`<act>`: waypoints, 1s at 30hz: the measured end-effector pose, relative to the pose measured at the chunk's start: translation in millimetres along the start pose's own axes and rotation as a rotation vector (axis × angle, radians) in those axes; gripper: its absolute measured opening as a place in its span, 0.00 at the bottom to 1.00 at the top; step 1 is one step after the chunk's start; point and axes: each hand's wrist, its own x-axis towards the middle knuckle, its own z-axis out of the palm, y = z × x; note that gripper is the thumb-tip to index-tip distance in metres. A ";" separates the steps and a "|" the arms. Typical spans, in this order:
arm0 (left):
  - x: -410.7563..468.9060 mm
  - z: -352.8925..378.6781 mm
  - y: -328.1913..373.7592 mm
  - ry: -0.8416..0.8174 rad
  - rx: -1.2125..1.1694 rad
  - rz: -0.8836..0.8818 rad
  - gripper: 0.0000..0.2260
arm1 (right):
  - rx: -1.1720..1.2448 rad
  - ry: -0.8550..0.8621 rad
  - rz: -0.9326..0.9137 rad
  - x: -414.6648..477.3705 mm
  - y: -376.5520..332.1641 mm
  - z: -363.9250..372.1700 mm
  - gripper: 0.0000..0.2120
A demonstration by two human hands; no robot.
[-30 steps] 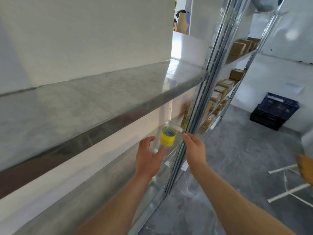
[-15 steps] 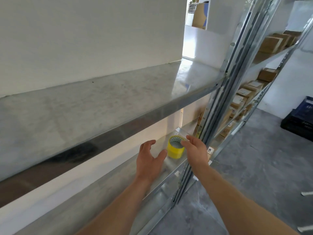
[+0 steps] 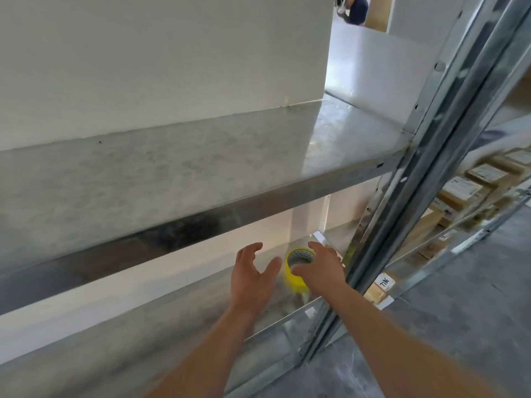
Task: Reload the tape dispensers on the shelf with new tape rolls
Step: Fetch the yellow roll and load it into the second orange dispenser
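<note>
A yellow tape roll [image 3: 292,280] stands on the lower metal shelf [image 3: 178,320], its hole facing up, near the shelf's right end. My right hand [image 3: 320,272] lies over the roll's right side with spread fingers, and its thumb crosses the near rim. Whether the fingers close round the roll is unclear. Just left of the roll my left hand [image 3: 253,280] hovers open, thumb pointing toward it and not touching. No tape dispenser is in view.
An upper metal shelf [image 3: 201,168] overhangs the hands. Slanted steel uprights [image 3: 408,196] stand right of the roll. Beyond them, neighbouring shelves carry several cardboard boxes [image 3: 462,191]. A grey concrete floor [image 3: 459,311] lies at the right. A person [image 3: 355,8] is far behind.
My right hand moved from the roll's far edge to cover its right side. The left hand came a little closer. The camera shifted left and nearer to the shelf.
</note>
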 end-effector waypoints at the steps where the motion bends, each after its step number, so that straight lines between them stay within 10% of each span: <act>1: 0.6 2.7 -0.2 0.014 0.004 -0.009 0.17 | -0.014 -0.019 -0.006 5.6 2.7 1.7 0.42; 14: 7.2 18.5 -12.9 0.094 0.052 -0.102 0.20 | -0.323 -0.152 -0.120 36.9 20.9 22.6 0.13; 30: 16.6 35.5 -16.8 0.101 0.101 -0.161 0.21 | -0.588 -0.137 -0.326 44.3 25.2 35.4 0.15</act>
